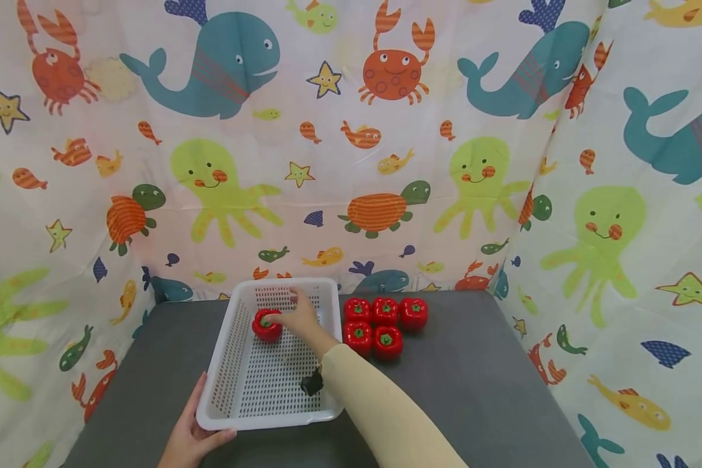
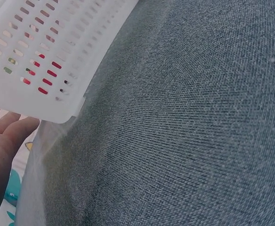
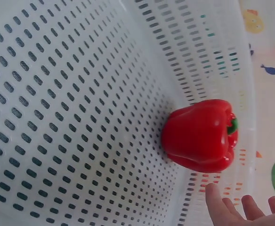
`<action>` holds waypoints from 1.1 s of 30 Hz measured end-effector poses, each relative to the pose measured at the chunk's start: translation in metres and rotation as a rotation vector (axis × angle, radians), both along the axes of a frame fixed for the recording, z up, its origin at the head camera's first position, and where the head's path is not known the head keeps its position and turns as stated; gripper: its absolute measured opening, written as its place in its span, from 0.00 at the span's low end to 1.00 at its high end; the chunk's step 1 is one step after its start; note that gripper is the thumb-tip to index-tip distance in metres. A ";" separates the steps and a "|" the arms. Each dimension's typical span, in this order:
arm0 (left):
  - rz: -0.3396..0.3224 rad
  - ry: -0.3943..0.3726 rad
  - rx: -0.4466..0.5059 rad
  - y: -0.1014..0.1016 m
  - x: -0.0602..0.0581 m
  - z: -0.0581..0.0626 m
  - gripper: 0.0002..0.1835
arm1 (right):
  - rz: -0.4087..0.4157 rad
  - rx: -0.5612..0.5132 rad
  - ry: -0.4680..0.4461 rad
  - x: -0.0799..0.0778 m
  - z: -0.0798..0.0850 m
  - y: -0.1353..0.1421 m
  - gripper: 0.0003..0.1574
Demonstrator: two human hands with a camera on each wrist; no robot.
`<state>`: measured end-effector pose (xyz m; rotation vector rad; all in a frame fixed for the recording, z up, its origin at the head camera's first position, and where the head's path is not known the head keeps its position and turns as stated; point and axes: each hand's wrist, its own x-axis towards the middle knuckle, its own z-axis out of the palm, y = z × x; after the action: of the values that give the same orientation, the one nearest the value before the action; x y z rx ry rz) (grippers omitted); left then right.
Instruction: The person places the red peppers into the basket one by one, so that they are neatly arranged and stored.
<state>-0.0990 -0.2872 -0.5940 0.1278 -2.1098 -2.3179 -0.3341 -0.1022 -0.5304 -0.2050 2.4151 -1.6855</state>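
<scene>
A white perforated plastic basket (image 1: 251, 422) sits on the dark table. Inside it, toward the back left, one shiny red bell pepper (image 1: 267, 329) with a green stem rests on the bottom. My right hand (image 1: 298, 318) is over the basket just beside this pepper; in the right wrist view its spread fingers (image 3: 217, 205) are apart from the pepper (image 3: 198, 136). My left hand (image 1: 192, 432) holds the near left corner of the basket, fingers along the left side and thumb along the front. The left wrist view shows its fingers (image 2: 20, 129) at the basket wall (image 2: 43, 101).
Several red bell peppers (image 1: 387, 341) stand in two rows on the table (image 1: 462, 390), right of the basket. A small black device (image 1: 312, 382) is at my right wrist. A curtain (image 1: 327, 214) printed with sea animals hangs behind the table and along both sides.
</scene>
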 end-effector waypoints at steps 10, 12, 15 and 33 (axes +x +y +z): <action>-0.011 0.019 0.013 -0.002 0.001 0.002 0.65 | 0.054 -0.084 0.042 0.007 0.024 0.018 0.57; -0.002 0.003 0.009 -0.002 0.001 0.003 0.66 | 0.065 -0.098 0.051 0.008 0.030 0.023 0.56; 0.008 -0.034 0.004 0.000 0.001 0.005 0.66 | 0.083 -0.132 0.064 0.011 0.039 0.033 0.55; 0.031 -0.078 0.016 -0.005 0.005 -0.003 0.66 | 0.126 -0.242 0.214 0.043 0.085 0.097 0.48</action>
<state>-0.0944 -0.2918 -0.5969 0.2529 -2.1084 -2.3501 -0.2909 -0.0050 -0.4455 -0.5882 2.2746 -1.9823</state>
